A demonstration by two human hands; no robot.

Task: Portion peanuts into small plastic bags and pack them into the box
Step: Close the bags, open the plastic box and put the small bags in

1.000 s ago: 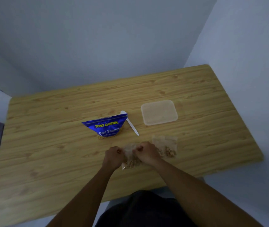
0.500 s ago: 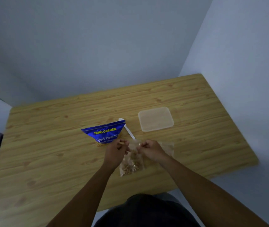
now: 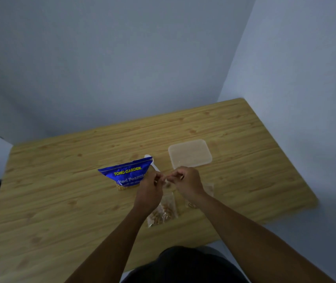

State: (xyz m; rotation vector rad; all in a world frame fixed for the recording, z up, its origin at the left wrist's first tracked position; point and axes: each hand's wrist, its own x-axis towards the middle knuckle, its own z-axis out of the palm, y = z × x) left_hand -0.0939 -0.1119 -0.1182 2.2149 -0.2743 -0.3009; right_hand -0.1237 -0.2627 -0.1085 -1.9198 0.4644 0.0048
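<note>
Left hand (image 3: 149, 188) and right hand (image 3: 187, 183) pinch the small plastic bag (image 3: 163, 213) by its mouth; limp, bottom-heavy, probably best held there.

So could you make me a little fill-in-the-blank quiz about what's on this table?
1. The peanut packet is coloured ____.
2. The small bag, pinched by the left hand and the right hand, holds ____.
3. The plastic box lies to the packet's ____.
Missing words: blue, peanuts, right.

Centre frame: a glossy blue foil peanut packet (image 3: 126, 172), a frosted translucent plastic box (image 3: 189, 153) and a clear, crinkled plastic bag (image 3: 163, 213), against a smooth, light wood-grain table (image 3: 61, 201).
</note>
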